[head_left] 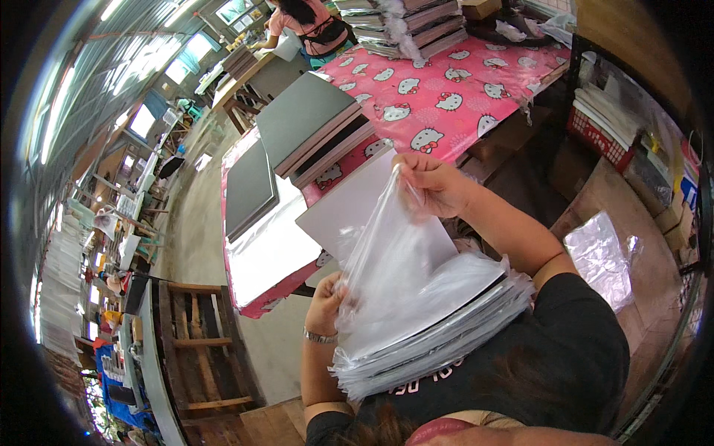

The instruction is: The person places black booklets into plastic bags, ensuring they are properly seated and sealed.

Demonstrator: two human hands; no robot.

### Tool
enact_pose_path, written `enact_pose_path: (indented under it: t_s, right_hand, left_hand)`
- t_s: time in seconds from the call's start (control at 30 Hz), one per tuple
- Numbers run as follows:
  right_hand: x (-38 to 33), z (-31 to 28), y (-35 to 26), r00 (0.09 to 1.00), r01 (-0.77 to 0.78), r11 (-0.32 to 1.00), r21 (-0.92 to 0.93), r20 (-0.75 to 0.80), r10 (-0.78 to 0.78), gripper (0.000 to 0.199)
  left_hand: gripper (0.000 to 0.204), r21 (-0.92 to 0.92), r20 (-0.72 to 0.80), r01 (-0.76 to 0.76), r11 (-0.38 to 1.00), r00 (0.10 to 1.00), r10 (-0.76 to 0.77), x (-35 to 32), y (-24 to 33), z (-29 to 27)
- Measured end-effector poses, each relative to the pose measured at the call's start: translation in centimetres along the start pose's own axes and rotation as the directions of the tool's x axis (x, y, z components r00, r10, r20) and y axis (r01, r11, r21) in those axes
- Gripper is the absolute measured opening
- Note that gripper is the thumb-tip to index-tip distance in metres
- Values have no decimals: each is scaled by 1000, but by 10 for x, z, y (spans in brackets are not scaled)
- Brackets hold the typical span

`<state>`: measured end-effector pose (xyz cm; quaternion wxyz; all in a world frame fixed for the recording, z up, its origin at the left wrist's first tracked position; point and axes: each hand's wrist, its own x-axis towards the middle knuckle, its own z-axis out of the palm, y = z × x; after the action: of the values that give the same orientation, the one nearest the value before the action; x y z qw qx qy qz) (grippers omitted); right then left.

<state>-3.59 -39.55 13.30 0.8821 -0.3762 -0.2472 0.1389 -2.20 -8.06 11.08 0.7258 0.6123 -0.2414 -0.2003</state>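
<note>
A clear plastic bag (394, 245) is stretched between my two hands. My right hand (435, 184), raised and pinched closed, grips its upper end. My left hand (327, 303) is lower down, its fingers closed on the bag's left edge. Just beneath lies a thick stack of flat pieces in clear plastic (439, 334), close against my body. Behind the bag a white board (327, 219) shows in part, its lower side hidden by the plastic. Beyond it on the table are a pile of dark-covered boards (309, 119) and a smaller dark board stack (251, 189).
The table has a pink patterned cover (446, 97), with tall wrapped stacks (401, 30) at its far end. Another person (312, 30) works beyond. A wooden pallet (201, 342) is at the left; a red basket (599, 137) and a silvery plastic sheet (599, 260) are at the right.
</note>
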Motion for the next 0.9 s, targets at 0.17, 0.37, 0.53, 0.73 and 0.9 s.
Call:
enact_pose_path:
  t_s: [0.17, 0.37, 0.53, 0.73, 0.9]
  right_hand:
    - [-11, -21, 8, 893, -62, 622, -781, 235, 384, 21]
    - [-14, -29, -11, 994, 67, 995, 67, -87, -61, 18]
    - [-17, -21, -10, 940, -88, 668, -739, 161, 301, 14]
    - [-10, -38, -1, 998, -56, 998, -40, -5, 56, 20]
    - [-18, -41, -4, 816, -308, 667, -679, 171, 552, 29]
  left_hand:
    - [37, -294, 242, -46, 955, 963, 121, -10, 25, -3]
    - [28, 172, 232, 185, 968, 947, -222, -12, -26, 4]
    - [28, -462, -30, -70, 884, 998, 63, -27, -4, -30]
    - [18, 236, -112, 252, 939, 966, -231, -19, -21, 0]
    - [27, -561, -59, -226, 797, 971, 233, -5, -14, -46]
